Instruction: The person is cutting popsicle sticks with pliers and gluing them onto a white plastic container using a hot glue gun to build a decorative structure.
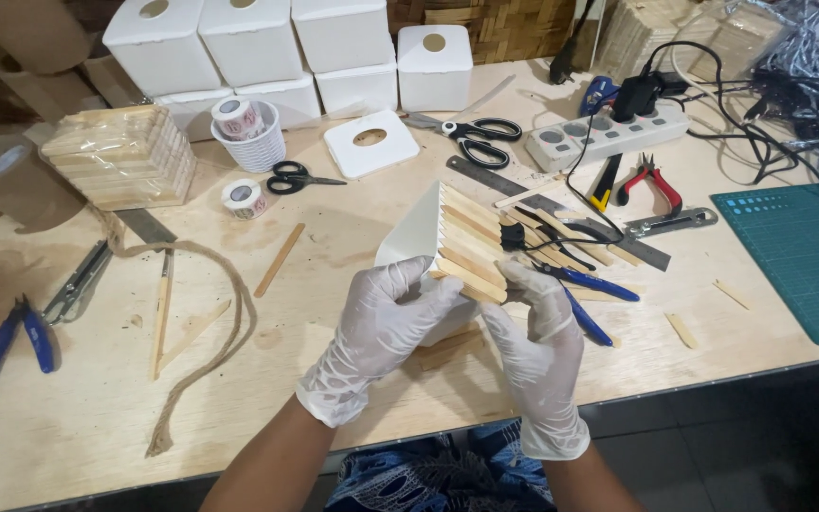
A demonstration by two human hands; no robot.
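Both gloved hands point(386, 322) point(537, 327) hide the slatted box's point(457, 237) lower edge.

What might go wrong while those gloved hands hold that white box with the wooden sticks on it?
The left hand and right hand hold the white box tilted in mid-air, so it might slip and fall onto the blue pliers below. The fingers press the lowest of the wooden sticks; a loose one may shift or come off.
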